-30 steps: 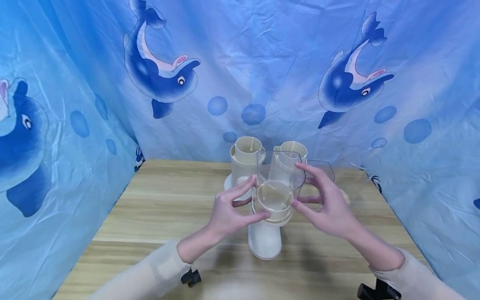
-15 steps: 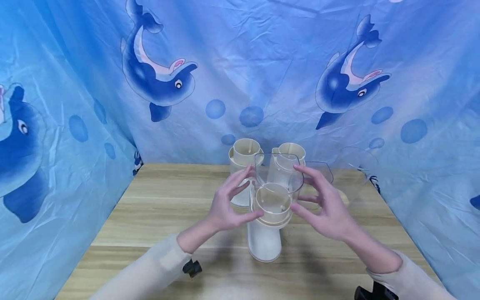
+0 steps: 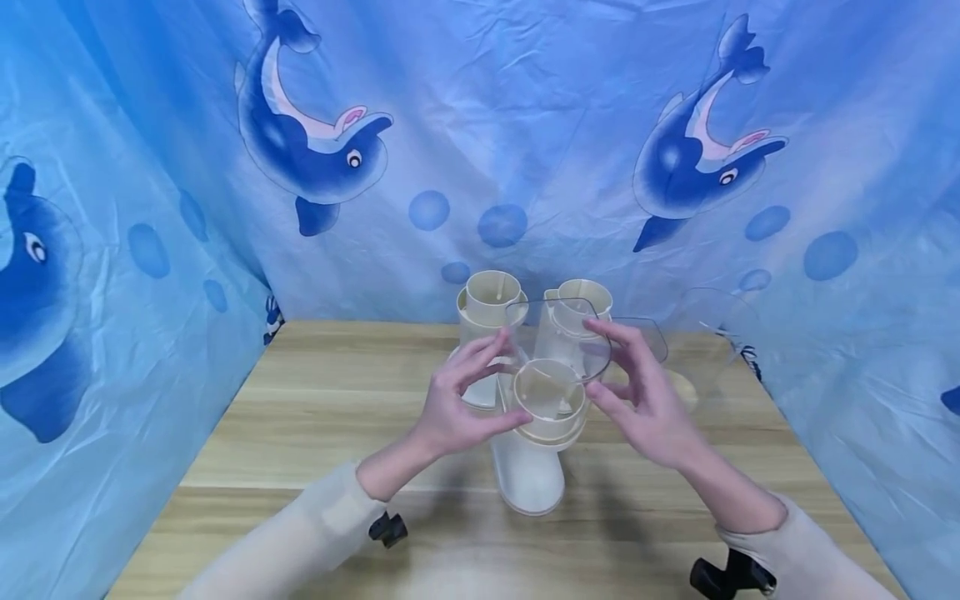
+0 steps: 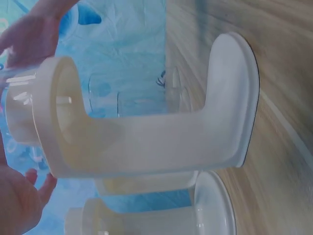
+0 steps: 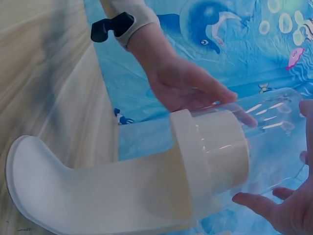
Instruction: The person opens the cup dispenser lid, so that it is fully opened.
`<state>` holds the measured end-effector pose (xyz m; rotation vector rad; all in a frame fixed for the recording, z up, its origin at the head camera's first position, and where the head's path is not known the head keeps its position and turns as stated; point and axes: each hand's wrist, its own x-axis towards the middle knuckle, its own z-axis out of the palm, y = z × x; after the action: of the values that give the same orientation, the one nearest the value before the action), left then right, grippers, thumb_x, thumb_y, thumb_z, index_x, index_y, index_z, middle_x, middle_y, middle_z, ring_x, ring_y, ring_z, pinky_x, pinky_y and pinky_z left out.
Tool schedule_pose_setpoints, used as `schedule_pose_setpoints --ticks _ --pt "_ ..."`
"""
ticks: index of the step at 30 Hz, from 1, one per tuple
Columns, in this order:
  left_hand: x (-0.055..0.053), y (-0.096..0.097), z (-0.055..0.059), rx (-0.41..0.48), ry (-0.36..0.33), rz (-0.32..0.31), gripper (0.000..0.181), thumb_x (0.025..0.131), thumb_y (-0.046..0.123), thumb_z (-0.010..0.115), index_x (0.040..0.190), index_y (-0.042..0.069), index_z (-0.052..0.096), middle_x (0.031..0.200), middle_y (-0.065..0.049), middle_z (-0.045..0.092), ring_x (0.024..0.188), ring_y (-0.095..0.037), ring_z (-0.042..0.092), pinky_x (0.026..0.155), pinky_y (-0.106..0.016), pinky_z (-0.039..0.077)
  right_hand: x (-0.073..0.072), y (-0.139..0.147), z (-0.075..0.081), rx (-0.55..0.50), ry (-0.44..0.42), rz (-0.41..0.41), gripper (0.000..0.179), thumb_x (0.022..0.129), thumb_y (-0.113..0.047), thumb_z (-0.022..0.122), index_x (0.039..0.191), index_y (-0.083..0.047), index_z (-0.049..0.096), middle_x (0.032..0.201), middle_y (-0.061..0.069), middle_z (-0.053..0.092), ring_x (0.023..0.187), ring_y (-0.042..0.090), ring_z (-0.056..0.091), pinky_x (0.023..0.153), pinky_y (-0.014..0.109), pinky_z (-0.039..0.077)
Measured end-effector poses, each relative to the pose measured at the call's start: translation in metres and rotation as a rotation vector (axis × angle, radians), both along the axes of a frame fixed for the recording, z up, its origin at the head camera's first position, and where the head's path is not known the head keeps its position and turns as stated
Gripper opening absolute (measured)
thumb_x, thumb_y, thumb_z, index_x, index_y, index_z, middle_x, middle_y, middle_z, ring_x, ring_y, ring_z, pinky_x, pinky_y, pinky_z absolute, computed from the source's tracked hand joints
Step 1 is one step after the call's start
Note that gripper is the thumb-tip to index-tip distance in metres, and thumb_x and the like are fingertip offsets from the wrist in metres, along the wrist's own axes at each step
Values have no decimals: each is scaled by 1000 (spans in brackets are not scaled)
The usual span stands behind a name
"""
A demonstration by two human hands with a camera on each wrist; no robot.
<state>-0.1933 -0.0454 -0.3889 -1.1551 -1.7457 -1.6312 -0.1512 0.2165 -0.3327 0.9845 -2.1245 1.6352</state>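
Note:
A cream-white dispenser stand [image 3: 528, 479] rises from the table on a rounded foot, with a ring and a short inner cylinder [image 5: 227, 149] at its top. Over that cylinder sits a clear plastic container [image 5: 279, 127], rounded-square at its upper rim. My left hand [image 3: 461, 408] holds its left side, thumb in front near the ring. On the opposite side my right hand [image 3: 648, 408] grips the container, index finger up by the rim and thumb lower down. The right wrist view shows the container's lower end overlapping the cylinder close to the ring.
Two similar cream stands, a left one [image 3: 487, 312] and a right one [image 3: 581, 308], stand behind. More clear containers [image 3: 641, 333] are at the back right, near a cream round piece [image 3: 682, 387]. A blue dolphin-print curtain [image 3: 465, 125] encloses the wooden table [image 3: 300, 417].
The clear container has turned slightly between both hands, its rim now angled differently. My left fingers and thumb have shifted a little along its side. The stand stays in place.

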Motion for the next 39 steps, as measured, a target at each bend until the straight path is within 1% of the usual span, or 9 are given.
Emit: schedule_pose_setpoints --ticks 4,6,10,14,17,23,30,36,39 --pt "-3 -2 -2 -13 -35 -4 107 72 -6 89 164 -1 35 147 -30 57 127 -41 67 97 -52 63 4 2 1 -59 -56 -6 73 100 13 52 164 -8 23 158 27 41 134 17 60 97 23 61" --pt "-4 -3 -3 -15 -69 -22 104 76 -6 84 165 1 32 147 -30 57 128 -41 67 98 -52 63 7 2 2 -71 -92 -9 70 103 11 47 164 -10 23 158 30 40 133 19 61 96 24 61" --pt "-2 -1 -2 -2 -84 -61 96 78 -9 83 163 0 39 144 -30 59 125 -45 67 96 -51 64 8 0 3 -16 -162 -28 56 109 1 42 163 -9 28 161 25 41 133 19 59 93 31 62" --pt "4 0 -1 11 -66 -25 98 75 -10 88 161 1 42 142 -31 59 120 -50 67 94 -50 64 4 -1 2 1 -209 -24 53 111 -7 39 163 -11 30 163 16 44 137 18 57 95 37 60" --pt "6 -2 1 9 -87 19 98 73 -9 90 159 3 46 142 -29 60 120 -47 68 93 -47 65 -2 0 2 -20 -206 -1 53 110 -8 39 163 -12 31 162 16 46 137 20 59 97 38 61" --pt "2 -9 9 3 -100 85 87 76 -4 88 155 0 52 143 -26 64 123 -42 70 94 -46 64 -5 -1 8 -23 -169 1 53 110 -5 40 162 -7 33 158 31 44 135 22 62 98 27 59" --pt "0 -8 15 -17 -197 63 83 79 -6 85 155 1 51 137 -28 69 122 -42 71 89 -50 65 1 -7 18 25 -200 -56 45 114 -12 40 158 -4 34 156 26 48 130 19 62 93 30 62" --pt "6 -5 13 -1 -179 119 84 77 -5 91 153 5 57 132 -25 72 117 -44 73 85 -45 66 -6 -6 19 50 -205 -60 47 113 -13 37 159 -6 34 157 23 51 132 16 62 90 37 63" --pt "5 -6 13 -7 -165 119 84 76 -4 91 152 2 56 131 -25 73 115 -46 73 85 -41 67 -9 -4 18 63 -203 -73 47 113 -12 37 160 -6 35 156 24 52 131 16 63 91 36 63"
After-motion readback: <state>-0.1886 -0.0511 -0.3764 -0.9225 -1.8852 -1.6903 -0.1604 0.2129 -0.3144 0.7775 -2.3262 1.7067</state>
